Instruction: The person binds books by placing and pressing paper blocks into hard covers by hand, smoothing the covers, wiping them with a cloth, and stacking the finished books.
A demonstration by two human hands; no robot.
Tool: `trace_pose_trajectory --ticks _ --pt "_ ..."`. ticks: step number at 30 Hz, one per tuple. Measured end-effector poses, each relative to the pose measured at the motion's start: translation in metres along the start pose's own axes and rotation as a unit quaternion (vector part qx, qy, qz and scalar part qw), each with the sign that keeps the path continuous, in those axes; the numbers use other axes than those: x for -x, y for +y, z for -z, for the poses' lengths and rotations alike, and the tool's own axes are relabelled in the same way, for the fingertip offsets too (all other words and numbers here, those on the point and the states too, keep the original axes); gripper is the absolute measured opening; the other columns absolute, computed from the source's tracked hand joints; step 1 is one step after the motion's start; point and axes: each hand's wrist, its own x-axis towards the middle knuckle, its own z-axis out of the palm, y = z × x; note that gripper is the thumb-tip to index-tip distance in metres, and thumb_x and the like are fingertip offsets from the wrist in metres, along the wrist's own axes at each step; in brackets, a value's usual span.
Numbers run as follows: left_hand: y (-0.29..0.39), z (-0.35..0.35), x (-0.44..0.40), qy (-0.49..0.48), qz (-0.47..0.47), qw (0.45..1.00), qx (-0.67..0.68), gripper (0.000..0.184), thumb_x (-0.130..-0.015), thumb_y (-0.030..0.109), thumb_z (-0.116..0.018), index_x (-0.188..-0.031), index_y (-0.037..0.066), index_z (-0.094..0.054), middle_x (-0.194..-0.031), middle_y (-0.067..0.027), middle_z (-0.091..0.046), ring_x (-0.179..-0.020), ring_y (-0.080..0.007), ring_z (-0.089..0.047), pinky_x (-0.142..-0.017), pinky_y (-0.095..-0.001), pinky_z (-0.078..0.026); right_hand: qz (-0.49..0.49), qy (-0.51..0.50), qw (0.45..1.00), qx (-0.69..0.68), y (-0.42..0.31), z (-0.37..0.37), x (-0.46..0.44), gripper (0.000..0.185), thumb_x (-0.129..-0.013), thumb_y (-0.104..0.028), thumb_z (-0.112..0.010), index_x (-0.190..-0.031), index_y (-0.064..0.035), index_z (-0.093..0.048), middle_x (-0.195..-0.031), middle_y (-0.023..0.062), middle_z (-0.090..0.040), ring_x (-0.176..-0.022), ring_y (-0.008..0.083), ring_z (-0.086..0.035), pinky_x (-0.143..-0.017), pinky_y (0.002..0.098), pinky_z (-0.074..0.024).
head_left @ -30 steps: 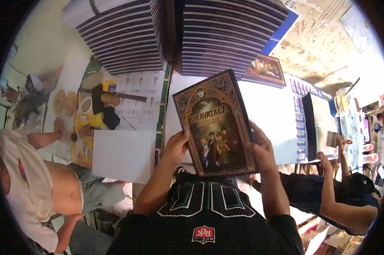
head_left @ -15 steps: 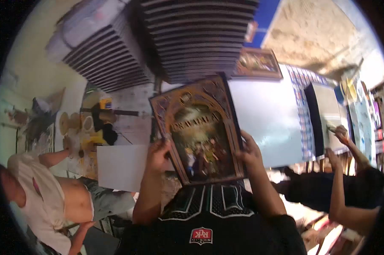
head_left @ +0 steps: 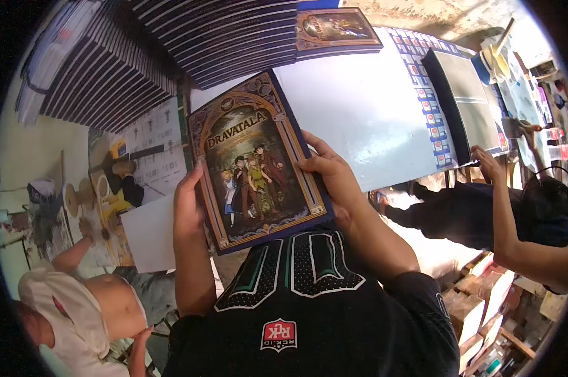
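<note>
A hardcover book (head_left: 252,166) titled "DRAVATALA" is held up in front of my chest, its cover showing a group of figures inside an ornate border. My left hand (head_left: 189,198) grips its left edge, with the fingers partly hidden behind it. On the opposite edge, my right hand (head_left: 331,173) has the thumb on the cover and the other fingers at the side and back. The book leans slightly to the left.
Tall stacks of books (head_left: 227,38) rise at the back left. Another book (head_left: 340,28) lies on the white table (head_left: 365,107). At right a person's hand (head_left: 488,164) is by a dark-edged board (head_left: 466,94); another person (head_left: 82,301) is at left.
The view has swung, so the stacks and table appear shifted left and up. The book remains in both my hands. The right-hand co-worker's hand holding a tool has moved away from the board.
</note>
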Motion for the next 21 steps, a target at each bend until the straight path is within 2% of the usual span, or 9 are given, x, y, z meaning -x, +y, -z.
trace_pose_trajectory --ticks 1,3,4,5,6,7,8,13,21 --pt "0.001 -0.004 0.002 0.011 0.007 1.0 0.021 0.027 -0.093 0.03 -0.063 -0.105 0.007 -0.063 -0.082 -0.0035 -0.066 -0.067 -0.0139 -0.065 -0.058 -0.0288 -0.054 -0.003 -0.007 1.0 0.009 -0.001 0.001 0.001 0.065 -0.08 0.005 -0.053 -0.142 -0.0016 -0.037 -0.119 0.0184 -0.061 -0.095 0.0252 -0.067 -0.082 0.0342 -0.0587" --pt "-0.013 0.023 -0.013 -0.019 0.028 0.999 0.007 0.024 -0.092 0.028 -0.064 -0.105 0.007 -0.064 -0.084 -0.0046 -0.067 -0.072 -0.0159 -0.066 -0.063 -0.0311 -0.054 0.005 0.012 0.992 0.128 -0.01 0.007 0.002 0.066 -0.079 0.006 -0.053 -0.142 -0.0026 -0.037 -0.121 0.0201 -0.06 -0.098 0.0267 -0.067 -0.085 0.0363 -0.0576" --pt "-0.019 0.028 -0.018 -0.037 0.027 0.999 0.029 0.022 -0.091 0.025 -0.064 -0.105 0.007 -0.066 -0.09 -0.005 -0.068 -0.081 -0.017 -0.066 -0.072 -0.0325 -0.054 0.011 0.01 0.992 0.123 -0.013 0.007 0.002 0.065 -0.078 0.006 -0.054 -0.141 -0.002 -0.038 -0.12 0.0205 -0.06 -0.099 0.0272 -0.066 -0.087 0.0375 -0.0569" --pt "-0.023 0.023 -0.021 0.001 -0.001 1.0 0.012 0.024 -0.091 0.023 -0.064 -0.108 0.005 -0.067 -0.099 -0.0057 -0.069 -0.089 -0.0165 -0.065 -0.079 -0.0323 -0.052 0.012 0.003 0.993 0.117 -0.016 0.009 -0.001 0.065 -0.077 0.006 -0.055 -0.14 -0.0013 -0.039 -0.119 0.0208 -0.06 -0.099 0.0277 -0.066 -0.088 0.0387 -0.0561" --pt "-0.012 0.001 -0.009 0.037 -0.036 0.999 -0.016 0.034 -0.091 0.028 -0.066 -0.109 0.0 -0.067 -0.096 -0.0063 -0.069 -0.086 -0.0157 -0.065 -0.076 -0.0292 -0.05 -0.003 -0.016 0.99 0.139 -0.017 0.019 -0.009 0.065 -0.075 0.006 -0.057 -0.138 -0.0001 -0.041 -0.119 0.0207 -0.061 -0.1 0.0277 -0.066 -0.09 0.0393 -0.0556" --pt "-0.012 0.005 -0.006 -0.068 -0.164 0.977 -0.121 0.035 -0.091 0.027 -0.066 -0.11 -0.003 -0.067 -0.099 -0.0068 -0.069 -0.087 -0.0138 -0.064 -0.077 -0.0268 -0.048 -0.013 -0.023 0.987 0.16 -0.019 0.035 -0.017 0.065 -0.074 0.006 -0.059 -0.136 0.0011 -0.042 -0.118 0.0205 -0.061 -0.101 0.0278 -0.066 -0.091 0.0398 -0.055" --pt "-0.013 -0.003 -0.015 -0.012 -0.042 0.999 -0.02 0.034 -0.09 0.025 -0.067 -0.107 -0.005 -0.068 -0.098 -0.0061 -0.069 -0.086 -0.0122 -0.063 -0.076 -0.0252 -0.047 -0.03 -0.027 0.985 0.166 -0.018 0.05 -0.027 0.065 -0.074 0.006 -0.059 -0.136 0.0011 -0.042 -0.118 0.0205 -0.061 -0.101 0.0278 -0.066 -0.091 0.0398 -0.055" --pt "-0.02 -0.021 -0.027 -0.014 -0.051 0.994 -0.095 0.031 -0.09 0.026 -0.07 -0.092 -0.005 -0.071 -0.084 -0.0057 -0.069 -0.072 -0.01 -0.061 -0.066 -0.0246 -0.047 -0.1 -0.039 0.988 0.11 -0.012 0.095 -0.047 0.065 -0.072 0.008 -0.063 -0.133 0.004 -0.043 -0.116 0.0177 -0.063 -0.1 0.028 -0.066 -0.09 0.0395 -0.0556" --pt "-0.02 -0.025 -0.026 -0.043 -0.07 0.989 -0.119 0.032 -0.089 0.026 -0.071 -0.089 -0.006 -0.07 -0.081 -0.0064 -0.069 -0.071 -0.0087 -0.061 -0.065 -0.024 -0.048 -0.023 -0.066 0.988 0.135 -0.01 0.1 -0.046 0.06 -0.074 0.007 -0.064 -0.131 0.0017 -0.045 -0.117 0.0149 -0.062 -0.108 0.0257 -0.062 -0.095 0.0373 -0.0512"
